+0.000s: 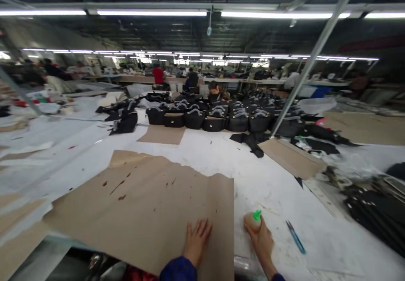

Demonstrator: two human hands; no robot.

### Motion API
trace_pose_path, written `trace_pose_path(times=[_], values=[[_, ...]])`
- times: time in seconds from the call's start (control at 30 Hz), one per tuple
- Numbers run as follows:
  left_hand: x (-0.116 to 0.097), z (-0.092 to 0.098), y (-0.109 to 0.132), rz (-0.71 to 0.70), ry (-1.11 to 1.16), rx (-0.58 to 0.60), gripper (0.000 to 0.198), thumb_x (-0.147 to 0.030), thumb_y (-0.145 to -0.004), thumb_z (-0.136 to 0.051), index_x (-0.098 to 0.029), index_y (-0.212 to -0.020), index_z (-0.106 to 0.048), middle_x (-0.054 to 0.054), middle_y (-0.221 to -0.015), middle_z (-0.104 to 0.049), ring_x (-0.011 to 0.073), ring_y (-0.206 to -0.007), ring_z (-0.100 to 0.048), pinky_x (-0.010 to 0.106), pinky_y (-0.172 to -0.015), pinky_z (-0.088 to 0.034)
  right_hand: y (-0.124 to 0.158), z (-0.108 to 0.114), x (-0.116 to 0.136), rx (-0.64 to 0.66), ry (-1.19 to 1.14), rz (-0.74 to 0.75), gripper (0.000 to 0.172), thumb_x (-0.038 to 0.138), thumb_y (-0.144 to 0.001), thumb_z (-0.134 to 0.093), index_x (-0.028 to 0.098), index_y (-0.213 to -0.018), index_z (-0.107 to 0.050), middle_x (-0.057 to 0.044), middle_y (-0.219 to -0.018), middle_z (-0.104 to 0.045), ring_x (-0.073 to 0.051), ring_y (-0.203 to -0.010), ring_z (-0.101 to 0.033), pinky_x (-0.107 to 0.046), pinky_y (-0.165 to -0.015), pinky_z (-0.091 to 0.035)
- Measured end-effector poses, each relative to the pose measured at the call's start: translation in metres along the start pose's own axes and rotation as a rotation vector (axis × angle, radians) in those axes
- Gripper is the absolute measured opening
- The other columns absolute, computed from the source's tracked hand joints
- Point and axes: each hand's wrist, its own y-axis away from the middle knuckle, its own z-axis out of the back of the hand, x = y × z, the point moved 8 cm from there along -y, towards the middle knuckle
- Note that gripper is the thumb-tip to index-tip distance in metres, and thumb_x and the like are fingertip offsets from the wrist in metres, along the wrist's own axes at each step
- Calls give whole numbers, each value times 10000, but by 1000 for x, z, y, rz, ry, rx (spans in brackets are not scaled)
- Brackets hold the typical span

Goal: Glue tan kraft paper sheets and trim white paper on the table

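Note:
A large sheet of brown paper [152, 201] with dark stains and a ragged far edge lies before me on the white table. My left hand [196, 236] rests flat on its right part, fingers spread. Just right of the sheet, my right hand [262, 241] is wrapped round a pale squeeze bottle [252, 222] with a bright green cap. To the right of that hand, a pair of blue-handled thread snips [295, 237] lies on the table.
Rows of black handbags [216, 118] stand across the table's far side. A slanted metal pole [311, 63] rises at the right, near a brown board [292, 158]. Black pieces [379, 215] are heaped at the far right. Several people work in the background.

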Motion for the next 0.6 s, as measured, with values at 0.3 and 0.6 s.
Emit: trace_pose_path(times=[0.3,0.6], values=[[-40,28,27,-137,233,51,695,-689,-852,-368,-436,-1485,-234,-13,-1605,53,321,-1463,148,638,-1075,244,-26,12,11,210,-528,-29,854,688,-608,-655,120,-1231,-520,-164,-1175,-637,-343,-1104,-611,-437,-926,-530],[-46,50,52,-153,371,18,833,-759,-777,-439,-401,-1496,-221,17,-1610,79,321,-1461,176,642,-1066,252,25,-1,51,610,-950,-369,569,482,-529,-843,233,-997,-638,-3,-872,-676,-146,-698,-654,-217,-566,-540]])
